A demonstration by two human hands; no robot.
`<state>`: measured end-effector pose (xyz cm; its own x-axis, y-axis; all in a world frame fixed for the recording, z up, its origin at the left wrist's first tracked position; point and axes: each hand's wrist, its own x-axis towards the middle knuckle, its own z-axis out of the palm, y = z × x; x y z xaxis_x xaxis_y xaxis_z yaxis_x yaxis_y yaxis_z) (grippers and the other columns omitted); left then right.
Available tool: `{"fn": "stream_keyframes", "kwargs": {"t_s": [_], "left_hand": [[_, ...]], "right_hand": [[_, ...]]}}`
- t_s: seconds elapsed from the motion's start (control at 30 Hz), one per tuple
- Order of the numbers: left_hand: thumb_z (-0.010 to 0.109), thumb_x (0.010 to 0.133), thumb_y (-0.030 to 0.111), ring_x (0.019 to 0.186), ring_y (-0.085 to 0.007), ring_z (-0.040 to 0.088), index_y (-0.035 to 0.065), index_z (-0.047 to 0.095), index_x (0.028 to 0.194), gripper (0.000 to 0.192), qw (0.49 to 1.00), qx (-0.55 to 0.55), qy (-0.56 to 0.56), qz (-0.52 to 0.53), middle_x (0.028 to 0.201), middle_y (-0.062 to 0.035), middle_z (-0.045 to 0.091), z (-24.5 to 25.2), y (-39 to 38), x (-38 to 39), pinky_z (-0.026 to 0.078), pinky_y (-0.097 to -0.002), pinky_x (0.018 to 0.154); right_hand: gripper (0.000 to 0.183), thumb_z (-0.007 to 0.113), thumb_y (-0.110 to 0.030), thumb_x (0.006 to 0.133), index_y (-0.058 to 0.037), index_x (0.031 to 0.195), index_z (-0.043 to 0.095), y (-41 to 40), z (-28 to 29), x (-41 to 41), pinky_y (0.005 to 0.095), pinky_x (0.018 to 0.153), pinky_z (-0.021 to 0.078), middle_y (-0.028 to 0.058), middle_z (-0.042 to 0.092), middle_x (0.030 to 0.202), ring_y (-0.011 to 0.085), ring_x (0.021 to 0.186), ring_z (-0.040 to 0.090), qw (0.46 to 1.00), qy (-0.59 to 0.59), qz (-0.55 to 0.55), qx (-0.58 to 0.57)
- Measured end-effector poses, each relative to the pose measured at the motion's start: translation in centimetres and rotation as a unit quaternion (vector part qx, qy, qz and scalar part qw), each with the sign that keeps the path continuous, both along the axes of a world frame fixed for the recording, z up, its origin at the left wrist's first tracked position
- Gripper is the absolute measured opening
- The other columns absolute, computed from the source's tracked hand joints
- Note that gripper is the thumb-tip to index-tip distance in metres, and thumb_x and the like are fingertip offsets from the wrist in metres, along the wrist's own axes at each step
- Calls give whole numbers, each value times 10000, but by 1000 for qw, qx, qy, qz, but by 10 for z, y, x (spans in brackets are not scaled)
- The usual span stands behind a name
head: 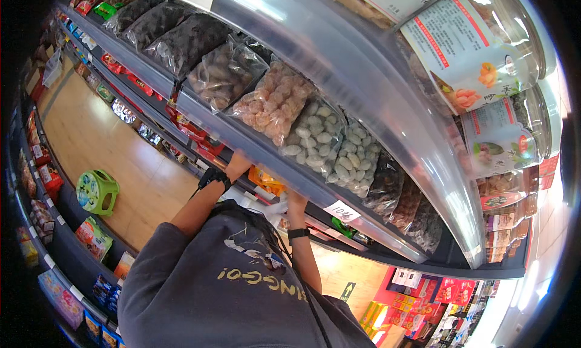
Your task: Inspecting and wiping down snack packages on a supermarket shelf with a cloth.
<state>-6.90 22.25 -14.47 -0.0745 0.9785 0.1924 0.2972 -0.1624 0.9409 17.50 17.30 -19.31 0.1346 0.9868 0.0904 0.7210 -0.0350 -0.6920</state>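
Observation:
My left hand [238, 164] reaches under the front lip of a dark shelf [254, 150], a black watch on its wrist. Its fingers are hidden behind the lip. To the right, my right hand [297, 204], with a dark band at the wrist, goes under the same lip, fingers also out of sight. An orange packet [265, 181] lies on the lower shelf between the two hands. Whitish clear plastic [275, 207] shows beside my right hand; whether it is held cannot be told. Red packets [199, 137] lie beyond my left hand.
Above the hands, the shelf carries clear bags of orange-pink dried fruit [274, 101] and pale oval pieces [315, 137]. Labelled plastic jars [472, 53] stand higher up, behind a clear curved guard [363, 71]. A green stool [97, 191] stands in the aisle, with another stocked shelf [59, 230] at left.

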Motion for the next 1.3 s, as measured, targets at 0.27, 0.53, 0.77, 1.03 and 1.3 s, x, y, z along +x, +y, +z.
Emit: {"fn": "stream_keyframes", "kwargs": {"t_s": [0.27, 0.53, 0.77, 1.03, 1.3], "left_hand": [[557, 783, 156, 848, -293, 602, 19, 627, 902, 194, 993, 31, 106, -34, 873, -147, 642, 4, 0, 2, 468, -367, 758], [546, 794, 182, 903, -281, 586, 14, 611, 933, 229, 980, -43, 184, -62, 935, -153, 627, 24, -1, 3, 447, -353, 817], [539, 809, 194, 941, -284, 564, 14, 596, 971, 249, 981, -36, 176, -67, 979, -151, 610, 16, 7, 4, 427, -353, 844], [531, 826, 207, 984, -287, 539, 15, 579, 1015, 274, 975, -65, 191, -95, 1029, -150, 591, 9, -8, 1, 404, -353, 874], [523, 843, 220, 1027, -291, 514, 15, 561, 1058, 299, 969, -75, 204, -115, 1079, -148, 572, 5, -12, 5, 381, -353, 905]], "right_hand": [[415, 631, -182, 771, -11, 1134, 524, -11, 72, 4, 366, 949, 350, 154, 556, 1146, 319, 1086, 486, 973, 193, -16, -125], [291, 588, -222, 814, -52, 1049, 570, -24, 66, 88, 412, 915, 372, 118, 596, 1036, 301, 999, 525, 985, -34, -169, 28], [303, 571, -221, 822, -59, 1077, 555, -17, 58, 160, 416, 927, 359, 124, 556, 1087, 305, 1039, 488, 960, 41, -260, 93], [318, 551, -220, 831, -68, 1110, 538, -18, 33, 152, 422, 940, 345, 131, 510, 1145, 309, 1085, 446, 963, 65, -254, 62], [334, 531, -218, 841, -77, 1143, 522, -14, 10, 122, 427, 953, 332, 137, 465, 1203, 313, 1131, 404, 972, 55, -228, 28]]}}
